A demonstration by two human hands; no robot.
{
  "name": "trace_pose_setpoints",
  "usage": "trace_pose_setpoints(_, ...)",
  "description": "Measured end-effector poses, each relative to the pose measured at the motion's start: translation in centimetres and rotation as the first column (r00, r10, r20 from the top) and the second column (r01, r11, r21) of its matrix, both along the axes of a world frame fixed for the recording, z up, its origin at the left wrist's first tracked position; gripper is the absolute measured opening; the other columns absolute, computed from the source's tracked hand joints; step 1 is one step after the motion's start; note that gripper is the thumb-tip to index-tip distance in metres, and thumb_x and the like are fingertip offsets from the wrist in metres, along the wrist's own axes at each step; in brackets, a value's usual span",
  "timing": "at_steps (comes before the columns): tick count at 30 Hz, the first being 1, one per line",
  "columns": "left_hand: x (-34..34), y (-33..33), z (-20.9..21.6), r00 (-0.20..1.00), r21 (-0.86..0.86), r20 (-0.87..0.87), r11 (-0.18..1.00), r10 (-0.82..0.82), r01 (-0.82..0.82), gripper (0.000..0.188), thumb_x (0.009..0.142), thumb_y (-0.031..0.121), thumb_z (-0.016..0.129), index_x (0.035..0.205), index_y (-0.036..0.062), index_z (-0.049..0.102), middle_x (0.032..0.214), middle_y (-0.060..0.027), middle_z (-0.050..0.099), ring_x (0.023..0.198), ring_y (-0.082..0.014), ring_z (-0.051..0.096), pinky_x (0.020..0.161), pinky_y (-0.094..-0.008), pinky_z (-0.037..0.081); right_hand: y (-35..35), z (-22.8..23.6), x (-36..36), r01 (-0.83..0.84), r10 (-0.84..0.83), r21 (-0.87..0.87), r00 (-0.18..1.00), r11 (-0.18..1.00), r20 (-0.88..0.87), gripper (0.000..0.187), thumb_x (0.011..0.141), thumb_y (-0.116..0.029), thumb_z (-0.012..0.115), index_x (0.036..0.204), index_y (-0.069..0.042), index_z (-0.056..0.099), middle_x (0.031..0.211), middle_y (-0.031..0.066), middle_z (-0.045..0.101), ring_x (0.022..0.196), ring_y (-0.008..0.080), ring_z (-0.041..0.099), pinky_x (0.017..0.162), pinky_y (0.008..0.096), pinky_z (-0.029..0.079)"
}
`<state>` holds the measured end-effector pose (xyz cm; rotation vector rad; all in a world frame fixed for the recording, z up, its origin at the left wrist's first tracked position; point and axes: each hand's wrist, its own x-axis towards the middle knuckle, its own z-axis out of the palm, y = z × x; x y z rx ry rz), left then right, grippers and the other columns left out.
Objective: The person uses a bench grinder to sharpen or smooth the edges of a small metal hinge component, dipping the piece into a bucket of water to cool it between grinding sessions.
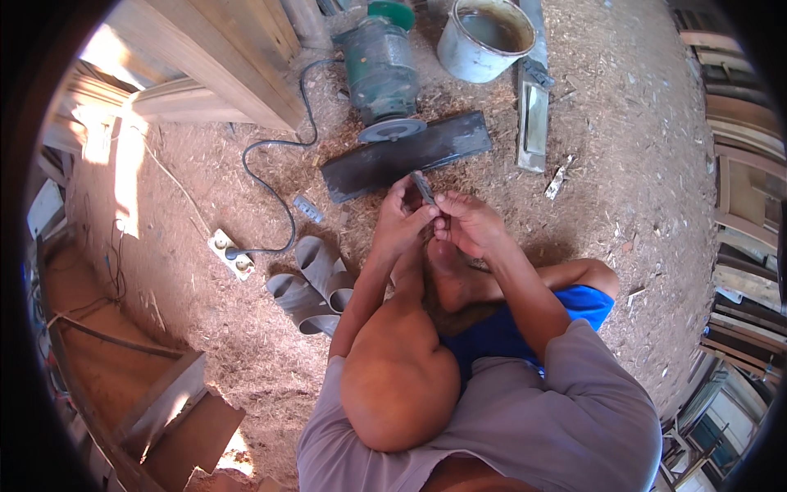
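Between my two hands, in front of my bent legs, is a small dark flat metal piece [423, 186], its narrow end pointing up and away. My left hand [402, 220] is closed about its left side, with the thumb reaching toward the right hand. My right hand [471, 221] pinches it from the right at the lower end. Just beyond the fingers lies a dark rectangular board [406, 156]. Over that board stands a green electric grinder [380, 70], its grey disc [392, 129] facing me. My fingers hide part of the piece.
A bucket of murky water [456, 59] stands beside the grinder. Right of it, a sharpening stone [535, 120] rests on a plank [529, 160]. The grinder's cord [246, 160] runs to a power strip [220, 243]. Sandals [303, 297] and a small grey block [307, 208] lie left.
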<state>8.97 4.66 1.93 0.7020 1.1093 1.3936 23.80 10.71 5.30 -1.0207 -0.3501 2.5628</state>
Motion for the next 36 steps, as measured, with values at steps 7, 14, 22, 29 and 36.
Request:
trace_pose_setpoints(7, -1.7, -1.4, 0.8, 0.891, 0.129, 0.442, 0.99, -0.109, 0.057, 0.078, 0.082, 0.042, 0.069, 0.136, -0.0028, 0.036, 0.132, -0.0125, 0.05, 0.111, -0.0239, 0.056, 0.093, -0.0372, 0.046, -0.9, -0.4, -0.3, -0.08, 0.065, 0.179, 0.994, 0.981, 0.088, 0.01, 0.091, -0.008, 0.059, 0.1, -0.004, 0.058, 0.084, 0.0039, 0.061, 0.071, 0.0101, 0.057, 0.065, 0.0223, 0.048)
trace_pose_setpoints(14, -2.9, -1.9, -0.8, 0.766, 0.182, 0.621, 0.981, -0.166, 0.065, 0.068, 0.087, 0.043, 0.061, 0.132, -0.0037, 0.041, 0.119, -0.0155, 0.06, 0.109, -0.0305, 0.059, 0.086, -0.0419, 0.052, -1.9, -0.7, -0.7, -0.133, 0.121, 0.122, 0.988, 0.984, 0.1, 0.012, 0.091, -0.009, 0.06, 0.101, -0.003, 0.059, 0.083, 0.0026, 0.061, 0.067, 0.0086, 0.055, 0.062, 0.0204, 0.047)
trace_pose_setpoints(22, -3.3, -1.8, -1.1, 0.799, 0.099, 0.595, 0.995, -0.086, 0.033, 0.043, 0.084, 0.027, 0.069, 0.113, -0.0018, 0.057, 0.101, -0.0158, 0.068, 0.092, -0.0305, 0.067, 0.075, -0.0404, 0.059, -2.1, -0.5, -0.9, -0.154, 0.146, 0.128, 0.987, 0.98, 0.072, 0.019, 0.089, -0.014, 0.064, 0.101, -0.001, 0.059, 0.08, 0.0039, 0.061, 0.062, 0.0075, 0.054, 0.059, 0.0195, 0.047)
trace_pose_setpoints(29, -3.3, -1.7, -0.5, 0.801, 0.09, 0.593, 0.996, -0.078, 0.031, 0.042, 0.082, 0.027, 0.071, 0.11, -0.0009, 0.059, 0.099, -0.0144, 0.068, 0.092, -0.0274, 0.067, 0.073, -0.0405, 0.059, -2.0, -0.3, -0.8, -0.139, 0.138, 0.099, 0.99, 0.985, 0.019, 0.02, 0.089, -0.014, 0.063, 0.103, -0.001, 0.059, 0.08, 0.0041, 0.061, 0.061, 0.0073, 0.055, 0.058, 0.0194, 0.048)
trace_pose_setpoints(36, -3.1, -1.6, -0.2, 0.802, 0.081, 0.593, 0.996, -0.075, 0.033, 0.043, 0.081, 0.027, 0.072, 0.11, -0.0006, 0.059, 0.098, -0.0141, 0.068, 0.091, -0.0263, 0.067, 0.074, -0.0403, 0.059, -1.9, -0.3, -0.6, -0.139, 0.139, 0.093, 0.99, 0.986, 0.006, 0.02, 0.089, -0.014, 0.064, 0.103, -0.001, 0.06, 0.079, 0.0039, 0.062, 0.061, 0.0069, 0.055, 0.058, 0.0189, 0.049)
